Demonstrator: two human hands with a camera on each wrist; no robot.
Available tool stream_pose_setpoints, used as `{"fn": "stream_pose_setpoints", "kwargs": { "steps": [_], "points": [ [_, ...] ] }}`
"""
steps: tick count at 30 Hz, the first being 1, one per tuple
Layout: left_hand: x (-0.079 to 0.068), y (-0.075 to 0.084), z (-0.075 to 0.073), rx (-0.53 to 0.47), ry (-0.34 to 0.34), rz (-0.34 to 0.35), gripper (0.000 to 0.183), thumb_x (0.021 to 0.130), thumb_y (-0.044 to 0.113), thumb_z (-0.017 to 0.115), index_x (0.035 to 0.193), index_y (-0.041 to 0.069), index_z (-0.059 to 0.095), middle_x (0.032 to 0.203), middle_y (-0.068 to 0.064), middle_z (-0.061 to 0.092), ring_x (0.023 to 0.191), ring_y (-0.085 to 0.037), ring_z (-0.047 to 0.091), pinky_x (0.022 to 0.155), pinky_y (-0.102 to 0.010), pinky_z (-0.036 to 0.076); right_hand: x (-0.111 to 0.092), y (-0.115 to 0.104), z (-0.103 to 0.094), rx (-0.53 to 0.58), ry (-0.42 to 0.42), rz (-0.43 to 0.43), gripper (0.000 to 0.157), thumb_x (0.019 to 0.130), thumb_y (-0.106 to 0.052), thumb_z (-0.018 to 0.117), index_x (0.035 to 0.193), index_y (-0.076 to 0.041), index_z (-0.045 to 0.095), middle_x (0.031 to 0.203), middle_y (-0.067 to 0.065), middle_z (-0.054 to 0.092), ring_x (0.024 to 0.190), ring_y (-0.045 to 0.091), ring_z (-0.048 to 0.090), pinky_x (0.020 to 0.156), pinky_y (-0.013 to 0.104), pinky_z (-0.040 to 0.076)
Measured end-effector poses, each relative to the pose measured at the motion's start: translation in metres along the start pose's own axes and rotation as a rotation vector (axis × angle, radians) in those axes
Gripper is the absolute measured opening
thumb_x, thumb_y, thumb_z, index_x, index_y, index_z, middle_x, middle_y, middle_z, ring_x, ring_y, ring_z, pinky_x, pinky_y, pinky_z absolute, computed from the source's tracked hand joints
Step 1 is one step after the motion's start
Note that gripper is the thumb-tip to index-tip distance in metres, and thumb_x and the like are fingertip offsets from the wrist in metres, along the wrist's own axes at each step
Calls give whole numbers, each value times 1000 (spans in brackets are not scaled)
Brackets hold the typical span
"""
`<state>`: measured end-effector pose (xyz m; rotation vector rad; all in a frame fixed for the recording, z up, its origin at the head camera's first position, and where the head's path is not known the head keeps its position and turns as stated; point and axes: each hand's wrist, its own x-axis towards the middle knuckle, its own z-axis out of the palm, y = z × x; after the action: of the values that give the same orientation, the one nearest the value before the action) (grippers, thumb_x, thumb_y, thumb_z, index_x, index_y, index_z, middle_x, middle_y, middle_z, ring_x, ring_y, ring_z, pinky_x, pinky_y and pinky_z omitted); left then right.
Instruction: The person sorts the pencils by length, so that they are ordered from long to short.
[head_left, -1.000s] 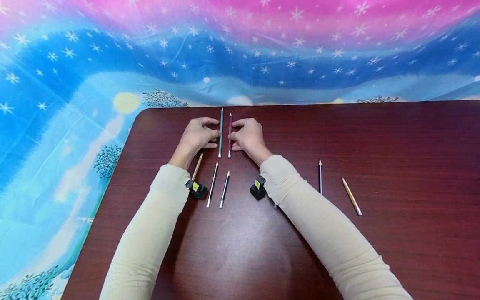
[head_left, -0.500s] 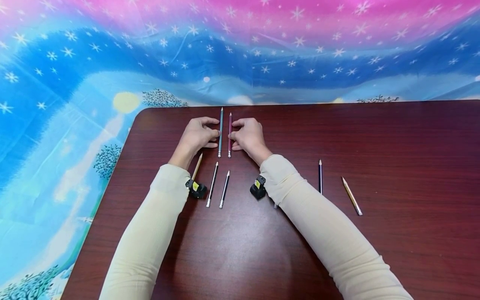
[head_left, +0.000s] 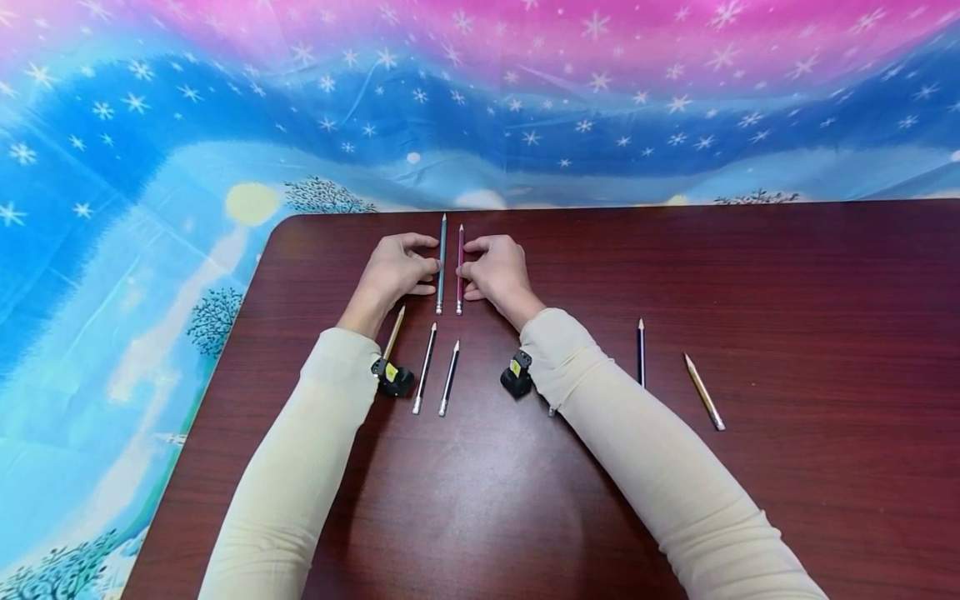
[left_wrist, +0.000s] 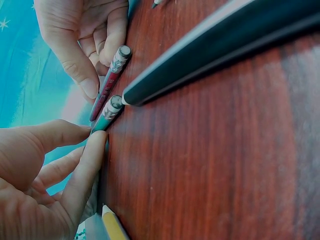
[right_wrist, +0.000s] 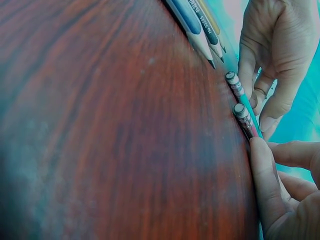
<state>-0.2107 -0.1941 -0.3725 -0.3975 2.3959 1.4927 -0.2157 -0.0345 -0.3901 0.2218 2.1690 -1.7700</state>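
Observation:
At the far part of the table, a teal pencil (head_left: 441, 275) and a red pencil (head_left: 461, 275) lie side by side with a narrow gap, tips pointing away. My left hand (head_left: 393, 267) rests against the outer side of the teal one, its thumb and fingertips right at the shaft. From the other side, my right hand (head_left: 498, 267) touches the red one, its thumb tip overlapping the shaft. In the left wrist view, the silver eraser end of the teal pencil (left_wrist: 107, 112) shows beside that of the red pencil (left_wrist: 111, 77). Both hands' fingers are spread and fairly straight.
Nearer lie two dark pencils, the longer pencil (head_left: 424, 371) and the shorter pencil (head_left: 449, 379). A yellow pencil (head_left: 395, 333) is partly hidden by my left wrist. To the right are a dark blue pencil (head_left: 641, 354), partly behind my sleeve, and a gold pencil (head_left: 703, 392).

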Motion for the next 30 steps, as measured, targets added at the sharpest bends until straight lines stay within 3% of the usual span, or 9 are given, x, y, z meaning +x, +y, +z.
{"fn": "stream_pose_setpoints", "kwargs": {
  "steps": [9,21,25,30],
  "points": [
    [0,1,-1,-8,-2,1,43,102,7,67,144,11,61,109,-13,68,75,-15,72,71,-30,66,-1,-2,0,2,-6,-2,42,94,3,72,136,-6,69,100,22,79,45,12,65,53,30,62],
    [-4,1,-5,-40,-56,-36,48,103,10,66,150,10,56,122,-15,64,109,-27,71,83,-33,65,-6,-2,-6,38,-57,23,45,96,0,72,140,-5,65,107,21,79,48,13,63,54,30,63],
    [-7,2,-7,-62,-66,-42,49,103,9,66,151,10,55,130,-17,62,124,-31,66,91,-38,64,-8,-3,-8,26,-64,19,45,96,-2,73,139,-4,65,100,18,79,50,14,63,56,31,63],
    [-10,1,-9,-61,-76,-31,50,103,10,65,152,10,53,134,-19,61,130,-32,64,97,-41,62,-12,-3,-13,4,-67,-1,43,95,-3,73,138,-2,66,83,13,73,50,13,62,54,30,63]
  ]
}}
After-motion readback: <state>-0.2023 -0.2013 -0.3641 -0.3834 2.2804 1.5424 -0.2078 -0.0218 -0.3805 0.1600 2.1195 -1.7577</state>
